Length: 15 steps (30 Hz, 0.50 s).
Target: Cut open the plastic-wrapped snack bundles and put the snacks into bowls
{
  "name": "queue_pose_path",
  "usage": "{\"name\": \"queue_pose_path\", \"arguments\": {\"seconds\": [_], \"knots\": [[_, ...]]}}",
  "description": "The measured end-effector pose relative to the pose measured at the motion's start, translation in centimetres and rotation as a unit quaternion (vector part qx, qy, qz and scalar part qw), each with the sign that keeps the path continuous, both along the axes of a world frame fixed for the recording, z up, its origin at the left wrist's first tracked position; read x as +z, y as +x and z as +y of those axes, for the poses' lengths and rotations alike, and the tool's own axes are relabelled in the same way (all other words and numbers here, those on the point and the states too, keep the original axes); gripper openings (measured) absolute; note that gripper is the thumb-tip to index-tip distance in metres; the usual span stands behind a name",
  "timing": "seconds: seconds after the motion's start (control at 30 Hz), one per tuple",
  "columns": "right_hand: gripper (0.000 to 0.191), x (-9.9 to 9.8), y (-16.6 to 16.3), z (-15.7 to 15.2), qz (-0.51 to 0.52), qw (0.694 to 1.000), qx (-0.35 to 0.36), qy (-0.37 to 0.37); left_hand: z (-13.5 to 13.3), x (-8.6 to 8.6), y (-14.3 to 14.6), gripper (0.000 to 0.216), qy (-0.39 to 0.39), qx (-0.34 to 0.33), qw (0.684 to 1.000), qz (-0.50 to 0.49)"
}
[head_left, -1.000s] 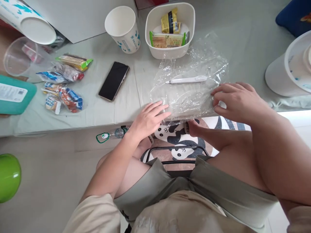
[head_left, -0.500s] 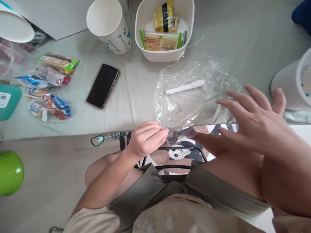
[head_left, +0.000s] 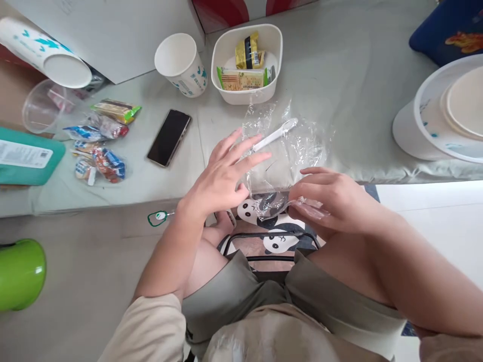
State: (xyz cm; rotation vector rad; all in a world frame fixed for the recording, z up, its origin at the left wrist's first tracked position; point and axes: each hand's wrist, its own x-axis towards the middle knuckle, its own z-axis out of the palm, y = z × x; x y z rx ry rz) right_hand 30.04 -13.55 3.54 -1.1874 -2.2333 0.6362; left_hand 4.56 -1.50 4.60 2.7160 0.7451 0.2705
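A clear plastic bag (head_left: 307, 146) lies crumpled on the cloth-covered surface, with its near end hanging over the front edge. On or under the film is a slim white craft knife (head_left: 277, 133); I cannot tell which. My right hand (head_left: 335, 198) is closed on the bag's gathered near end, its fingers curled round the film. My left hand (head_left: 230, 173) is open, fingers spread over the bag's left side beside the knife. Whether its fingertips touch the film is unclear.
A white tub (head_left: 247, 98) with wrapped biscuits stands behind the bag, beside a paper cup (head_left: 192, 75). A phone (head_left: 169, 137) and several wrapped snacks (head_left: 107, 163) lie left. A white bucket (head_left: 405, 125) stands right; a green bin (head_left: 22, 274) is on the floor.
My left hand has let go of the bag's near edge and moved up over it, fingers spread. My right hand has come in from the right and closed on the film. The view has shifted.
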Motion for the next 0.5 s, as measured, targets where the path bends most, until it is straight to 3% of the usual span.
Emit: {"name": "queue_pose_path", "arguments": {"seconds": [0.07, 0.17, 0.27, 0.4, 0.5], "knots": [[0.015, 0.1, 0.2, 0.3, 0.018, 1.0, -0.026, -0.003, 1.2, -0.4, -0.2, 0.079, -0.051, -0.009, 0.996, 0.066], [0.016, -0.4, 0.5, 1.0, 0.036, 0.993, -0.108, -0.037, 2.3, -1.4, -0.9, 0.047, -0.09, 0.01, 0.994, 0.067], [0.013, -1.4, 1.2, 1.9, 0.063, 0.978, -0.182, -0.083, 3.5, -2.1, -2.1, 0.015, -0.146, 0.05, 0.988, 0.005], [0.022, -2.7, 2.0, 3.0, 0.192, 0.932, -0.285, -0.114, 4.9, -1.9, -3.6, 0.014, -0.256, 0.115, 0.953, -0.111], [0.038, -3.5, 2.1, 3.7, 0.28, 0.887, -0.345, -0.128, 5.2, -1.6, -3.5, 0.017, -0.294, 0.126, 0.915, -0.245]]}}
